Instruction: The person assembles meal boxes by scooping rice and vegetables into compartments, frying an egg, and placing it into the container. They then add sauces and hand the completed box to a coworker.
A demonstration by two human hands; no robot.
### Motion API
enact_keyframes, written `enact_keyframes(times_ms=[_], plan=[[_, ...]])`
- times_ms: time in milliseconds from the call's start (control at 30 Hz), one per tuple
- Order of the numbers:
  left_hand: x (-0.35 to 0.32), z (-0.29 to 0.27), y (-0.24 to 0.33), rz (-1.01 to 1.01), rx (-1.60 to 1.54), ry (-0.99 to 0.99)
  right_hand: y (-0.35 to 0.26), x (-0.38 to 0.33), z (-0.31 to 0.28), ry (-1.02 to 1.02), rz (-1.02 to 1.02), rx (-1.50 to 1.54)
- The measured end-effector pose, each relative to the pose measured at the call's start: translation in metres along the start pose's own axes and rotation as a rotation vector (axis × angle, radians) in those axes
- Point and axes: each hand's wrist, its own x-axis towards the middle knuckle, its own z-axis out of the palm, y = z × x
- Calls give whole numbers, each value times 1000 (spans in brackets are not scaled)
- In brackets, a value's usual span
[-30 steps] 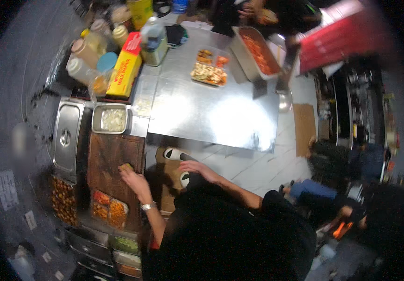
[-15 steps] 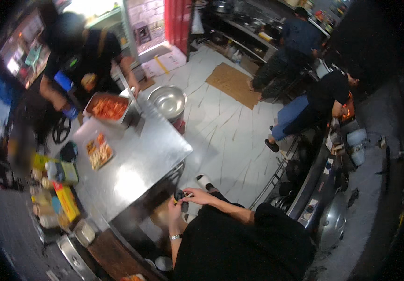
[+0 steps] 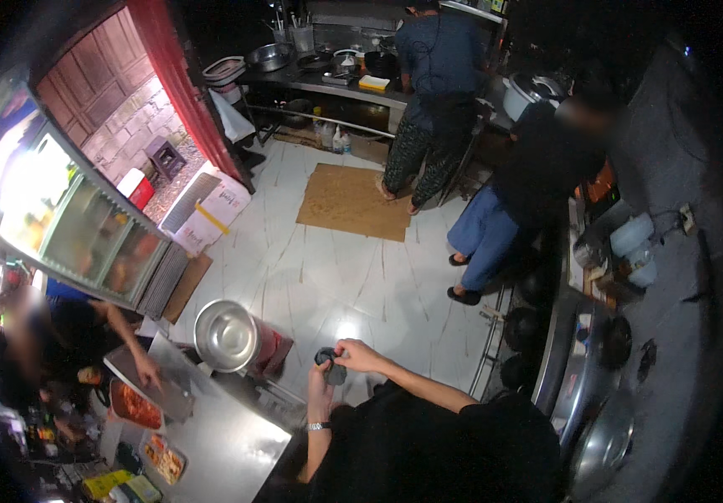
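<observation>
Just in front of my body, both hands hold a small, limp, dark grey thing, crumpled like a thin glove or cloth; its exact kind does not show. My left hand, below a metal-banded wristwatch, grips it from the lower left with fingers closed. From the right, my right hand pinches its upper edge between thumb and fingers. Fingers partly cover the dark thing.
A steel table at lower left bears a tray of red food and a smaller food tray. Beyond it stands a large metal bowl. Cardboard lies on the floor. Several co-workers stand around; a stove counter runs along the right.
My view has swung up and to the right, so the table sits lower left. More of the dark thing shows between my hands. The co-worker at left now reaches over a metal sheet beside the red food.
</observation>
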Motion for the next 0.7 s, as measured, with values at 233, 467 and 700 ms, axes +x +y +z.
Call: enact_keyframes(times_ms=[233, 467, 700], plan=[[169, 84, 76, -32, -80, -7, 43, 172, -101, -67, -100, -39], [399, 178, 207, -51, -340, -67, 56, 413, -240, -53, -151, -55], [618, 377, 351, -135, -14, -236, 42, 589, -449, 383, -206, 22]])
